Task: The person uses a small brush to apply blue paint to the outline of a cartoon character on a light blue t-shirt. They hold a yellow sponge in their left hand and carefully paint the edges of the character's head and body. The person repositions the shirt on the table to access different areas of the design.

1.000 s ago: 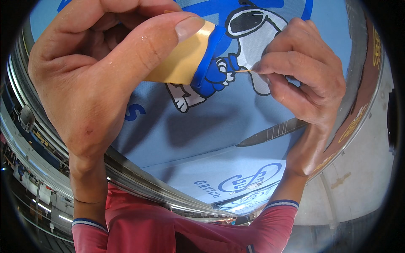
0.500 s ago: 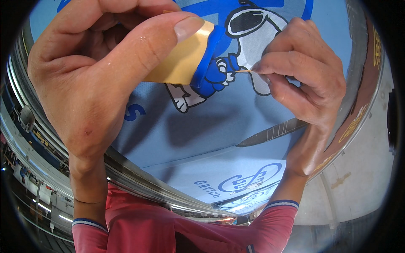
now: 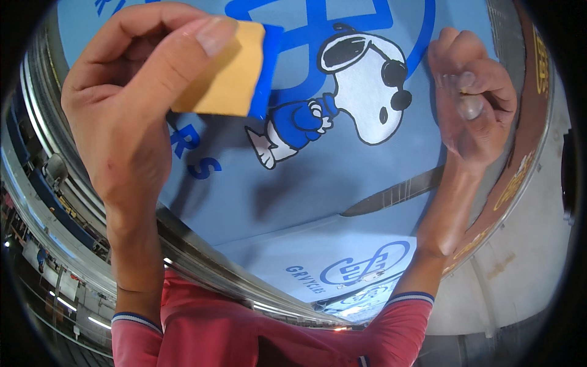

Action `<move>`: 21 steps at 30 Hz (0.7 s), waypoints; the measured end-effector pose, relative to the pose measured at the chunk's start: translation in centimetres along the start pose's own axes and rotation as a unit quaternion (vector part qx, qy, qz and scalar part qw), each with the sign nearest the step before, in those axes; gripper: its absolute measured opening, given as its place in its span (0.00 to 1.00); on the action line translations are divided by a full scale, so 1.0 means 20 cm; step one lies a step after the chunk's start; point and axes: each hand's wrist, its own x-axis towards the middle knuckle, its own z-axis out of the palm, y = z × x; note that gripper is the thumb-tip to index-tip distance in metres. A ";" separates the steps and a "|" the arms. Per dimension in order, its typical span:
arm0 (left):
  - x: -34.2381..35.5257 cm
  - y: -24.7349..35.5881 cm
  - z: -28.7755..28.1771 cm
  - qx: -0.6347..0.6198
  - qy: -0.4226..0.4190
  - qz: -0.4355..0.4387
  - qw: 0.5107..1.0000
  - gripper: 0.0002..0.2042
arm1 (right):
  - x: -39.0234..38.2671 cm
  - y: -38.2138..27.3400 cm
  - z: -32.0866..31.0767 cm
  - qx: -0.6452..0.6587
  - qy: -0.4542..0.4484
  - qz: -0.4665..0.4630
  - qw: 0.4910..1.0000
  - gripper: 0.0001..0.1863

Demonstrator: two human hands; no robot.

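My left hand [image 3: 131, 104] is closed, thumb over fingers, on a flat yellow scraper [image 3: 229, 76] with a bright blue strip along its right edge. It is held above a light blue sheet [image 3: 293, 196] printed with a white cartoon dog [image 3: 367, 79] in sunglasses and a blue top. To the right of the dog, my right hand [image 3: 471, 98] pinches thumb and fingertip together. A tiny yellowish bit shows between them, too small to name. The other fingers of that hand are partly raised.
Along the left runs a metal rail [image 3: 79, 183]. A dark grey blade-shaped patch [image 3: 391, 192] lies across the sheet near my right forearm. Beyond the sheet's right side is a brown curved band [image 3: 520, 165] with yellow markings, then a pale surface [image 3: 520, 269].
My right hand has moved right, away from the dog's middle; the thin yellowish strand at its fingertips no longer shows. My left hand and the scraper have shifted slightly left, uncovering more of the print.
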 end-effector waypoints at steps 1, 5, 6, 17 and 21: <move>0.01 -0.02 -0.02 -0.011 0.019 0.000 1.000 0.10 | -0.01 0.01 0.01 0.026 0.019 0.008 0.999 0.08; 0.07 -0.02 -0.04 -0.102 0.028 0.029 0.994 0.14 | 0.01 0.00 -0.01 0.110 0.024 0.020 0.993 0.07; 0.07 -0.03 -0.06 -0.091 0.042 0.021 0.995 0.15 | 0.01 -0.01 -0.01 0.129 0.030 0.026 0.991 0.07; 0.06 0.01 -0.04 -0.150 0.042 -0.009 0.988 0.10 | 0.00 -0.02 -0.03 0.204 0.059 0.041 0.976 0.05; 0.06 0.01 -0.04 -0.155 0.050 -0.016 0.987 0.09 | 0.00 -0.04 -0.02 0.214 0.079 0.075 0.971 0.05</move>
